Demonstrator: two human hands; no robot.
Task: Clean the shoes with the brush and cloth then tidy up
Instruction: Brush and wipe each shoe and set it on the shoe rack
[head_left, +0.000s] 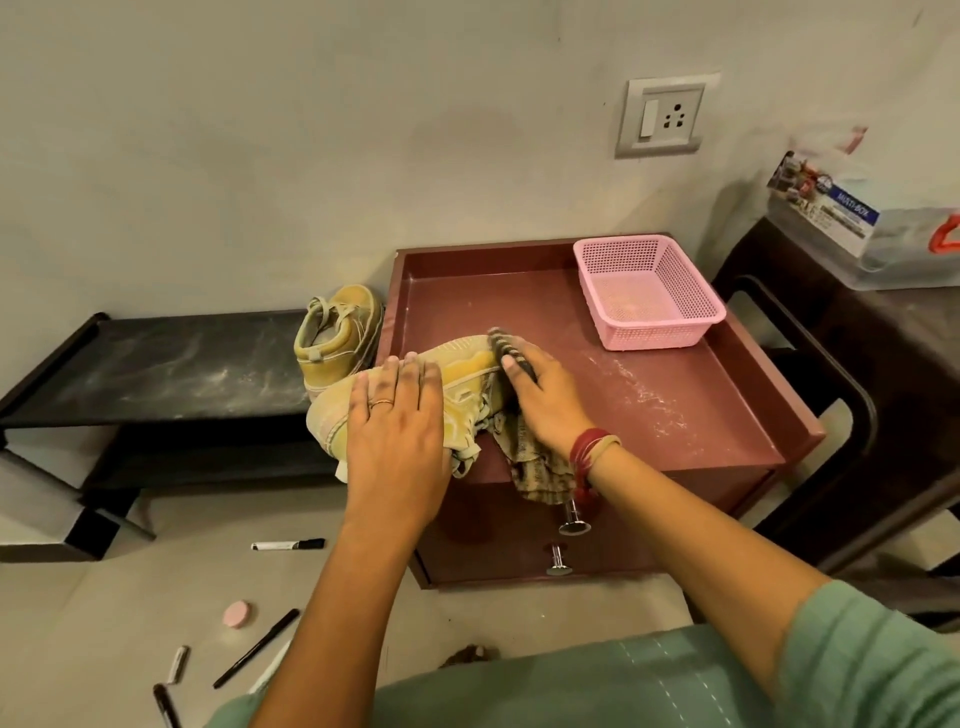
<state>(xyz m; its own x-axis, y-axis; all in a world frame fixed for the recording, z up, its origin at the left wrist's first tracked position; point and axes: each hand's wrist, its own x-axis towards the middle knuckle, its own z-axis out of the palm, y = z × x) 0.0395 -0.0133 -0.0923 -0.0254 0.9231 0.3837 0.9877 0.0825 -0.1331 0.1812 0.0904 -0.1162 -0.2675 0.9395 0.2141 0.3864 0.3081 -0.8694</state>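
The brush (508, 349) was largely covered by the right grip (548, 397), its bristles unseen. The middle of the shoe (467, 364) was hidden under the left grip (397, 431). The cloth (537, 475) was partly concealed by the right wrist (597, 452). The box (893, 249) was cut off by the right edge

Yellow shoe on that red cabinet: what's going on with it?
A person is cleaning it. The left hand presses the shoe down on the cabinet top while the right hand holds a brush against its upper. A cloth lies under the right wrist, and the second shoe stands on the black rack.
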